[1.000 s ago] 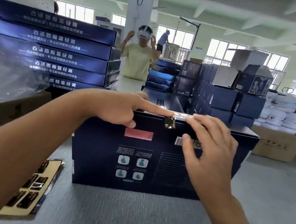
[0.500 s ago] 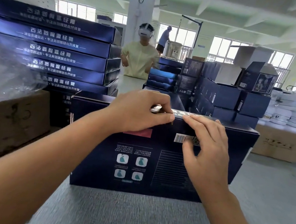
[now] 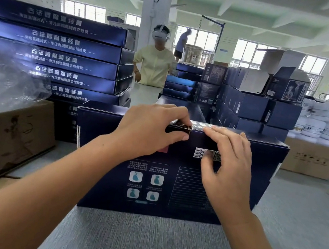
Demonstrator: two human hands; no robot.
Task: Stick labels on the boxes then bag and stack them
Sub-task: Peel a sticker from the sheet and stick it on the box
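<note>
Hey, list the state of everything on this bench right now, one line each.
Dark blue cardboard box: closed, standing on edge.
Small gold-and-black label: at the box's top edge, pinched.
Left hand: pinching the label.
Right hand: fingers straight, pressing the top edge.
Stack of dark blue boxes: lying flat, closed.
Clear plastic bag: crumpled.

The dark blue flat boxes (image 3: 64,45) stacked at the far left each carried white print on the side: 古法透骨温经膏 in large characters, with a smaller line below ending 专注肩颈腰腿自然修复. The upright box (image 3: 108,180) in the near centre bore a white barcode (image 3: 200,152) with a QR code (image 3: 217,156) just beside it, both partly covered by the right hand (image 3: 229,170); no digits could be read. Fine upside-down print above four teal pictograms (image 3: 143,186) was illegible. The left hand (image 3: 149,130) pinched a small gold-and-black label (image 3: 187,129) at the box's top edge, its print too small to read. Dark marks on the cardboard carton (image 3: 312,159) at the right were unreadable.
</note>
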